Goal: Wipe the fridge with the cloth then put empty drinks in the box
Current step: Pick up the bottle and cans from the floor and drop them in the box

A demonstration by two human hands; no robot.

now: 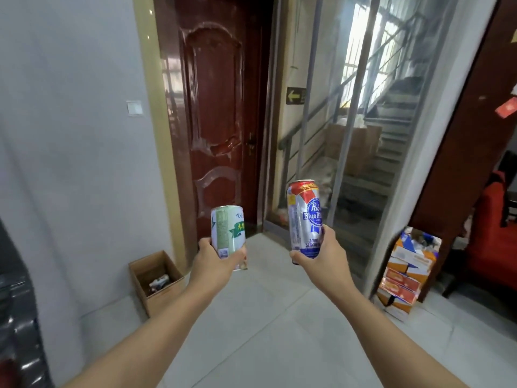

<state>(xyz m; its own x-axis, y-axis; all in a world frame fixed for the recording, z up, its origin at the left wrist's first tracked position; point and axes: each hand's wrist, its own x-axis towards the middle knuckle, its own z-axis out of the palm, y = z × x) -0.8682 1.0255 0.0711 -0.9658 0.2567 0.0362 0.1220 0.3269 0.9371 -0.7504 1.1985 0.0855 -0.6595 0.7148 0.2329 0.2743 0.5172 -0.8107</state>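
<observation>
**Desk:** What do the hands show?

**Photographer:** Both arms reach forward over the pale tiled floor (279, 317); the left hand (215, 261) is curled round the lower part of a white-and-green can (228, 233), thumb on its near side, fingers wrapped behind; the right hand (321, 256) grips the base of a taller silver, red and blue can (305, 217), thumb under its lower left edge, fingers round the far side; neither hand has any slack in it.

**Desk:** And the cans themselves?

**Photographer:** Both are held close to upright, well apart from each other; the green one carries a green ribbon print and a barcode near its foot; the taller one shows a blue ribbon badge and a red band at the top; whether either is opened cannot be told from this angle.

**Desk:** Where is the box?

**Photographer:** An open brown cardboard box (156, 281) stands on the floor against the grey wall (70, 135), at the floor's left edge, just beside the frame of a dark red door (218, 121); something crumpled lies at its bottom, too blurred to name; the box sits below and left of the left hand; a stack of orange and white cartons (405, 275) stands at the floor's right edge, beside a glass partition (363, 135) with stairs behind it.
</observation>
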